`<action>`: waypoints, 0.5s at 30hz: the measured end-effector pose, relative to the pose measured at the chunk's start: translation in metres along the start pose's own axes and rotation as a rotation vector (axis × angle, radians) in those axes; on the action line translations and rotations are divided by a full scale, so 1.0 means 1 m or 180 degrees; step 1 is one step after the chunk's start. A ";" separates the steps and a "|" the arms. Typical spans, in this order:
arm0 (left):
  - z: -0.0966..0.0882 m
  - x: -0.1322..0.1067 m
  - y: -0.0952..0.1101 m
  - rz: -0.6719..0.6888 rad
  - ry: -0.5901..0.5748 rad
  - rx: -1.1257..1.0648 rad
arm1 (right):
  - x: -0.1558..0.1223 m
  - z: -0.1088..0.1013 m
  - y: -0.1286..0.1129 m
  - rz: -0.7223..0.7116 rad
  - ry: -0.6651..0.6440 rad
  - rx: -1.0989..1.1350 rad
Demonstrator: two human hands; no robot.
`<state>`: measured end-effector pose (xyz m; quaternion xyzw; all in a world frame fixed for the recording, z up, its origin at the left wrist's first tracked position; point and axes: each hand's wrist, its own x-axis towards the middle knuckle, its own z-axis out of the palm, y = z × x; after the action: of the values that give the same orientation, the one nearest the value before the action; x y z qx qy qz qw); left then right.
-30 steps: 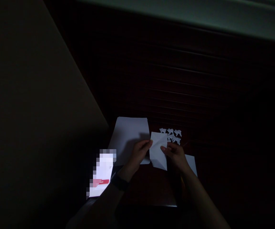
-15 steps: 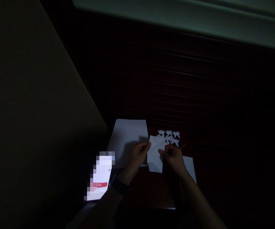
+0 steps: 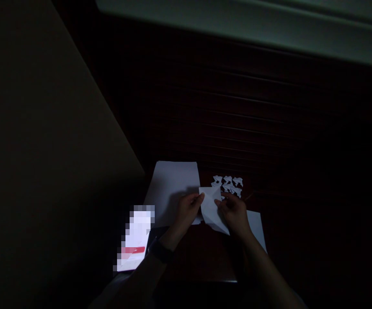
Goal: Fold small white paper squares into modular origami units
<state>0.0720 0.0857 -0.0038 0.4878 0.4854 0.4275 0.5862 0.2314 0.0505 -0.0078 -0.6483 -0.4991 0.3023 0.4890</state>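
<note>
Between my two hands is a small creased sheet of white paper (image 3: 211,206), held up over the dark table. My left hand (image 3: 187,210), with a dark watch (image 3: 160,251) on its wrist, pinches the sheet's left edge between thumb and fingers. On the other side, my right hand (image 3: 233,211) grips the right edge, its thumb on the face of the paper. Just beyond the sheet lie several small folded paper pieces (image 3: 227,182) in rows, some partly hidden behind it and my right hand.
A stack of white paper (image 3: 175,180) lies at the left. Another white sheet (image 3: 257,225) is partly under my right forearm. A bright screen (image 3: 136,238) stands at lower left, near my left forearm. The dark table (image 3: 199,262) has its front edge close by. The room is dim.
The held paper has turned and slanted, its lower part swinging right toward my right wrist. Both hands keep their grip and have barely moved.
</note>
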 end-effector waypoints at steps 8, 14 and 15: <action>0.002 -0.001 0.004 -0.0052 0.0091 -0.0036 | -0.009 0.001 -0.011 -0.0143 0.0155 -0.0103; 0.002 -0.005 0.009 -0.0047 -0.0144 -0.0099 | -0.013 0.005 -0.012 -0.0483 -0.0088 -0.0535; 0.002 -0.006 0.009 -0.0076 -0.0146 -0.0108 | -0.013 0.005 -0.012 -0.0460 -0.0076 -0.0499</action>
<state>0.0724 0.0813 0.0062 0.4816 0.4704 0.4174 0.6104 0.2185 0.0402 -0.0001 -0.6433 -0.5725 0.2340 0.4513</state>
